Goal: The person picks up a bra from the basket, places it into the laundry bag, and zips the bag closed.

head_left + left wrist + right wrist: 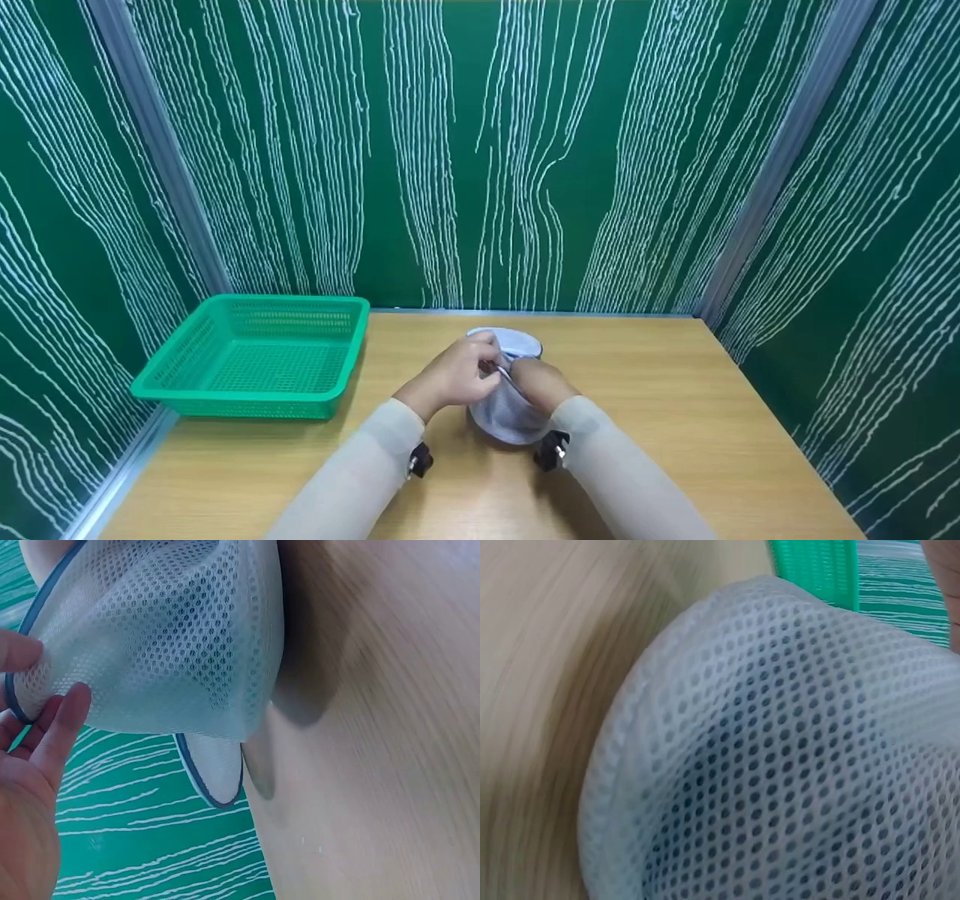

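Note:
A whitish mesh laundry bag [508,421] with dark edging stands on the table in front of me. My left hand [456,375] pinches the edge of its opening between thumb and fingers; the left wrist view shows those fingertips [71,706] on the dark trim of the mesh. My right hand [541,384] reaches into the bag, its fingers hidden inside. A rounded flap [517,341] of the bag sticks out on the far side. Mesh wall [780,757] fills most of the right wrist view, with something darker, too vague to name, behind it.
A green plastic basket [251,405] with perforated sides stands on the left of the wooden table [660,450]. Green panels [480,187] with white wavy lines enclose the back and sides. Small black devices [551,450] are strapped under both wrists.

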### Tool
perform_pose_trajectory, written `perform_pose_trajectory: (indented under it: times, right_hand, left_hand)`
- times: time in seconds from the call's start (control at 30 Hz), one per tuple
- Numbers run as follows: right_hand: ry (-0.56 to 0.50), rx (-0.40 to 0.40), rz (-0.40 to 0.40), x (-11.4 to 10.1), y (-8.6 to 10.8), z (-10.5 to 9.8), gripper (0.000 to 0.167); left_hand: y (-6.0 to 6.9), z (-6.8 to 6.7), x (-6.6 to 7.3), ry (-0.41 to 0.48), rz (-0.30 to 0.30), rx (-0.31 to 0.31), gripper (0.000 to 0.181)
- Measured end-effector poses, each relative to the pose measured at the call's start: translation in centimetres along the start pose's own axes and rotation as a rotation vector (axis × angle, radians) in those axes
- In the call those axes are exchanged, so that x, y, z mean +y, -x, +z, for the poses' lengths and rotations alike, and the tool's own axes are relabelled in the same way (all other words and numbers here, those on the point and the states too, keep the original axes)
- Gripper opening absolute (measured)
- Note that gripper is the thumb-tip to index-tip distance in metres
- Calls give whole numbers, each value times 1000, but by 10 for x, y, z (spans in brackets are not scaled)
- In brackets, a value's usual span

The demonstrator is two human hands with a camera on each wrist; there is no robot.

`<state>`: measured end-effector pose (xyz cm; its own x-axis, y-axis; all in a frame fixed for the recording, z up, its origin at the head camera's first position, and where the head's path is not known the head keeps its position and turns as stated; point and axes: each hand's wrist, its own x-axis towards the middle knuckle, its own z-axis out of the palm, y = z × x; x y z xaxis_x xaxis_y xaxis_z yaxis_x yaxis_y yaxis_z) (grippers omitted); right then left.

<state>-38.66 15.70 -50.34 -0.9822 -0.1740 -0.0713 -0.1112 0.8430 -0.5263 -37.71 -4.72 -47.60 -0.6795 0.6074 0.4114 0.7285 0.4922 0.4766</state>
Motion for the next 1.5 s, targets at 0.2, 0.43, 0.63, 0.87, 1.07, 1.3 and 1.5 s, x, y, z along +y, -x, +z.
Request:
perform_pose_trajectory:
  times: [0.2,0.43,0.63,0.87,1.07,1.3,1.5]
  right_hand:
    - [43,28,-93,2,-15,-10,25]
    - [-2,144,14,11,-21,-40,18]
    - [-7,39,57,27,-20,-46,25]
    - [-135,49,-35,31,-22,-44,25]
    - [-279,155,-62,28,-23,-52,16]
    - [-382,250,-123,36,-24,-61,5]
    - [-432,158,-101,45,-24,-56,6]
  left_hand:
    - [4,0,-8,60,-116,40,37]
    - [7,0,-18,86,-261,65,16]
    - [7,0,-22,152,-445,82,56]
    - [1,0,-25,165,-598,132,41]
    - [0,-5,-25,191,-625,290,21]
    - [2,-10,-24,345,-623,391,19]
    - [6,-7,-29,293,-631,384,16]
